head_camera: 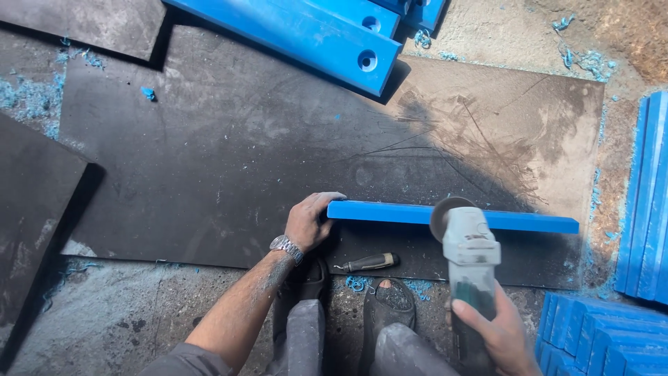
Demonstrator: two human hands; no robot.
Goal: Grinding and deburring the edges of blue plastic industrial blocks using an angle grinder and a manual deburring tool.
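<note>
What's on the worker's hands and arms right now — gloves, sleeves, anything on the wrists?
No gloves: both hands are bare. The left hand has a silver metal-link wristwatch, and its forearm is bare and flecked with blue dust up to a grey sleeve. The right hand shows no ring or band.
</note>
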